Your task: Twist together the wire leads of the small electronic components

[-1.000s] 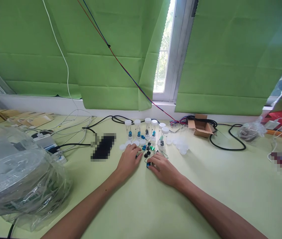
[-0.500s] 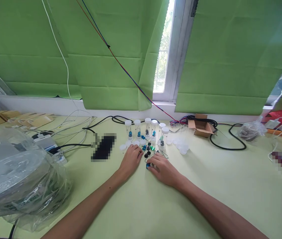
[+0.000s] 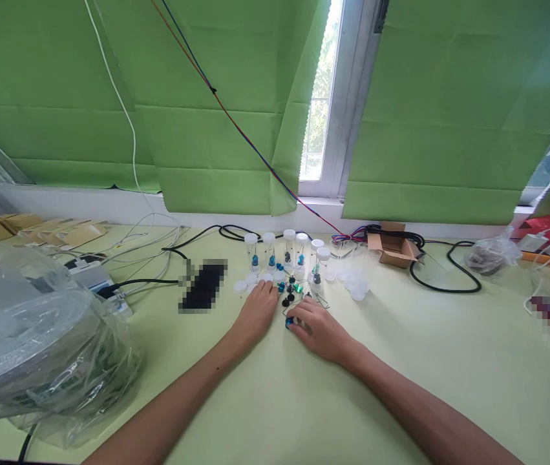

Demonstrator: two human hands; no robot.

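My right hand [image 3: 317, 328] rests on the pale green table, with thumb and fingertips closed on a small blue part [image 3: 289, 321]. To its left lies my left hand [image 3: 259, 311], palm down and fingers stretched forward, with nothing visible in it. Between and beyond the hands is a loose cluster of small black parts [image 3: 285, 301], a shiny green part [image 3: 298, 289] and another blue part [image 3: 281, 287]. Behind them stand several clear tubes [image 3: 254, 258] with white caps, small blue or dark pieces inside. Loose white caps [image 3: 240, 286] lie by the left fingertips.
Clear plastic containers [image 3: 358, 289] are grouped right of the tubes, near an open cardboard box [image 3: 393, 248]. A dark pixelated rectangle [image 3: 203, 285] and a large plastic-wrapped spool [image 3: 46, 342] are at left. Black cables [image 3: 468, 284] run along the back.
My left fingers have straightened a little over the table. My right hand keeps its grip on the blue part in nearly the same spot. The view has shifted very slightly.
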